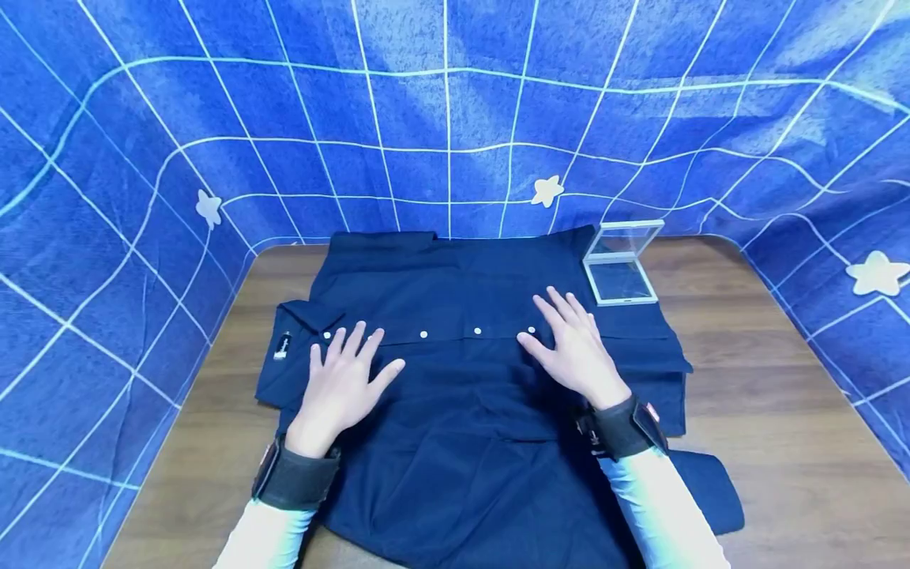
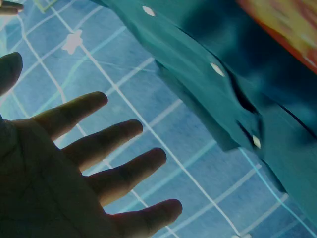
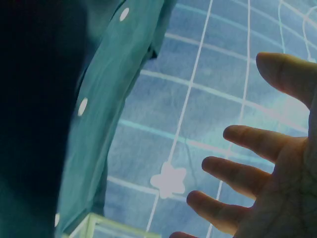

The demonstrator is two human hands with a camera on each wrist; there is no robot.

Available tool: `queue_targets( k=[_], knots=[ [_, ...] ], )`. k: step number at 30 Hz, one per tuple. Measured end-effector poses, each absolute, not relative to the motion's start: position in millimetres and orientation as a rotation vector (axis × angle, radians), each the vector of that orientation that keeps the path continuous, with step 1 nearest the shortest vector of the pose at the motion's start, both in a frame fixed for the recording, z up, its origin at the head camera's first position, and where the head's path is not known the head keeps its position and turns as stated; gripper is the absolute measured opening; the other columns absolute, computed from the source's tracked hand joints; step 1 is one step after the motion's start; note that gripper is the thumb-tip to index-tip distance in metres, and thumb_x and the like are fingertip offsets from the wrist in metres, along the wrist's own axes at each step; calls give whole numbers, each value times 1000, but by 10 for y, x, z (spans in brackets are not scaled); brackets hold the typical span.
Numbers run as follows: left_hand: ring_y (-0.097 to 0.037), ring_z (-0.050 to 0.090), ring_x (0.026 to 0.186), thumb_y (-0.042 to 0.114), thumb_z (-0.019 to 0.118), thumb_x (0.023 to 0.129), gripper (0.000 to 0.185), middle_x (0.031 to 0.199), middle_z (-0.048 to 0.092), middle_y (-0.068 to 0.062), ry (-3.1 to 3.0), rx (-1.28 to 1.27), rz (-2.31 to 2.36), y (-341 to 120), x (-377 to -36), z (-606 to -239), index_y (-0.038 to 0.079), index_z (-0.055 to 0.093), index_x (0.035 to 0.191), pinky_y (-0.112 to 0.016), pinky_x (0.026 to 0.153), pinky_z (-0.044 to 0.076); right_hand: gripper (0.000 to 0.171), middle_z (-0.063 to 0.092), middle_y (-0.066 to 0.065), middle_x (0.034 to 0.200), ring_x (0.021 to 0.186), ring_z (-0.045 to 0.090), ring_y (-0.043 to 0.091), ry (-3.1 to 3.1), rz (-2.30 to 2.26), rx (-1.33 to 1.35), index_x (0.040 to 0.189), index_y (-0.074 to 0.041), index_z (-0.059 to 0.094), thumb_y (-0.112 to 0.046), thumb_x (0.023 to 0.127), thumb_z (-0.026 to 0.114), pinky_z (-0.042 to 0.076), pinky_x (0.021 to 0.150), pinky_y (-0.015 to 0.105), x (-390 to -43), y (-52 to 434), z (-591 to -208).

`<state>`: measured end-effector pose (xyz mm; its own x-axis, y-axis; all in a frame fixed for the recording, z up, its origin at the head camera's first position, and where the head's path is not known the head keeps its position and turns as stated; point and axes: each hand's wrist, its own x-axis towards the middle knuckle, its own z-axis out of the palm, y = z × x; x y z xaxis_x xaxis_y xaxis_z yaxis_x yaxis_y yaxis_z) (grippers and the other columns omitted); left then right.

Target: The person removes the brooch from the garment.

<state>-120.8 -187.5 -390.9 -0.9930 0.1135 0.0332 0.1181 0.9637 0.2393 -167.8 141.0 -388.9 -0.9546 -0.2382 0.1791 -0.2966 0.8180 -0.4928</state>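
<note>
A dark navy button-up shirt (image 1: 455, 395) lies spread sideways, its collar (image 1: 273, 371) at the left and a row of white buttons (image 1: 478, 331) running across. Over the collar side, my left hand (image 1: 341, 391) is held palm down with straight, spread fingers. My right hand (image 1: 577, 352) is spread in the same way over the other side, its fingers near a button. Both palms hold nothing; the left wrist view shows straight fingers (image 2: 116, 141) apart from the cloth, as does the right wrist view with its fingers (image 3: 247, 171). A hinged clear case with a white frame (image 1: 622, 303) stands raised on the shirt's back right.
The shirt covers much of a wooden table (image 1: 775, 379). A blue curtain (image 1: 448, 111) with white grid lines and star shapes (image 1: 547, 191) rises behind and at both sides. A shirt sleeve (image 1: 707, 490) lies beyond my right forearm.
</note>
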Motion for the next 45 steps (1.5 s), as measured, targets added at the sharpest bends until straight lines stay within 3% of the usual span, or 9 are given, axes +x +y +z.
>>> queue_targets(
  k=[14,22,27,32,45],
  knots=[
    [-49,27,143,58,46,98,69,154,35,-23,-3148,-61,-440,-2343,-1034,-3989,9,44,146,-73,111,14,62,37,12,157,147,27,38,-2853,769,833,145,-12,48,-44,94,61,23,115,64,-1721,736,-3876],
    [-45,49,128,37,64,94,52,140,53,-23,-3055,-350,-525,-2468,-974,-4087,4,59,132,-66,101,38,58,39,10,156,147,31,34,-2829,741,1090,143,-14,51,-45,94,61,29,117,52,-1662,388,-3888],
    [-28,64,106,25,76,85,33,112,68,-10,-2974,-601,-596,-2544,-960,-4171,5,69,111,-48,93,50,58,40,8,155,146,33,32,-2845,712,1211,143,-15,51,-47,95,59,32,116,49,-1603,184,-3920],
    [-13,61,88,15,85,74,28,96,66,3,-3004,-790,-601,-2593,-947,-4229,12,70,98,-34,81,52,57,40,6,155,145,34,33,-2857,715,1299,143,-16,51,-48,95,58,33,116,47,-1546,40,-3972],
    [-16,60,90,6,84,68,33,98,66,2,-3078,-794,-508,-2626,-1031,-4237,15,72,96,-36,81,51,48,51,3,147,135,49,21,-2874,578,1412,135,-20,59,-46,95,58,45,107,38,-1475,-181,-4163]
  ],
)
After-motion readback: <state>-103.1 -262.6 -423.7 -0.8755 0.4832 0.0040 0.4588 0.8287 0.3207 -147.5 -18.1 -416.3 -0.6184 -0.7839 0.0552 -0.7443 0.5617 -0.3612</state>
